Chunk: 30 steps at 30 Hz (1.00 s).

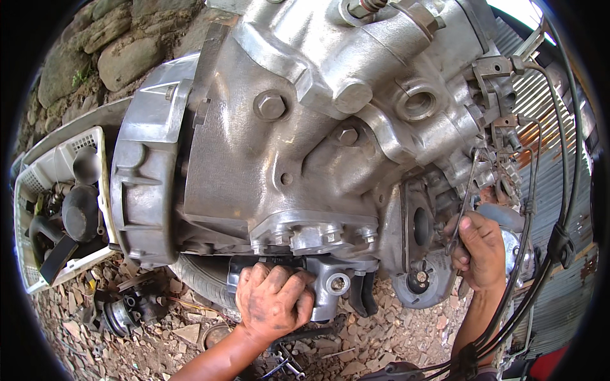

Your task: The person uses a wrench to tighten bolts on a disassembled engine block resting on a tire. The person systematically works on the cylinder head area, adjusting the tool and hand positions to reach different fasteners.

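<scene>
A large silver metal gearbox housing (254,152) fills the middle of the view. Below its bolted lower flange (318,230) sits a smaller metal casting (327,286) with a round port. My left hand (273,301), grimy and closed, has its fingers curled over the dark left end of that casting; the fingertips are hidden. At the right, my right hand (478,247) is closed around the lower part of a slim wrench (469,184). The wrench stands nearly upright, its upper end beside the pipe fittings (492,168) on the housing's right side.
A white plastic crate (60,152) of dark parts stands at the left by a stone wall (127,60). Below lie a tyre (203,282), a loose mechanical part (121,314) and wrenches (289,365) on rubble. Black cables (553,254) hang at right before corrugated sheeting (553,317).
</scene>
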Available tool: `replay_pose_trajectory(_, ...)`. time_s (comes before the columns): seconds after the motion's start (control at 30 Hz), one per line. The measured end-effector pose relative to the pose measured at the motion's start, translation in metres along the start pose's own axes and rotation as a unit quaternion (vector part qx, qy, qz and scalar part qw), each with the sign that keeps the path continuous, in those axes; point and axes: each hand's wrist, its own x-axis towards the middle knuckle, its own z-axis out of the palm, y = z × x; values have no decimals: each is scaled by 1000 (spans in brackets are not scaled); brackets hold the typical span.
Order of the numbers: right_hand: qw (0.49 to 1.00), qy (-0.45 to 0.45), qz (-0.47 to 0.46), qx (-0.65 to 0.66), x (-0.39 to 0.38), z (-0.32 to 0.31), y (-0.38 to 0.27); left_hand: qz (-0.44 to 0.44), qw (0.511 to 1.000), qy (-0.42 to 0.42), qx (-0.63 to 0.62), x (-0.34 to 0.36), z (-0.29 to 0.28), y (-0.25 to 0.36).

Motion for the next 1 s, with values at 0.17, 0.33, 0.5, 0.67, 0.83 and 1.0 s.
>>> replay_pose_trajectory(0.17,1000,-16,-2,-3,2,-2,-7,-5,1000,-20,-6,0,-1,2)
replay_pose_trajectory(0.33,984,5,31,178,12,41,-35,3,1000,-22,-2,2,-2,2)
replay_pose_trajectory(0.5,980,30,32,197,10,47,-30,-1,1000,-5,-15,-2,3,1)
replay_pose_trajectory(0.67,969,11,25,245,13,53,-43,2,1000,-14,7,-3,2,4)
replay_pose_trajectory(0.83,895,-28,6,446,22,78,-47,-1,1000,-2,10,-4,4,3)
replay_pose_trajectory(1.0,885,-40,7,463,24,70,-42,5,1000,17,-8,-3,4,2)
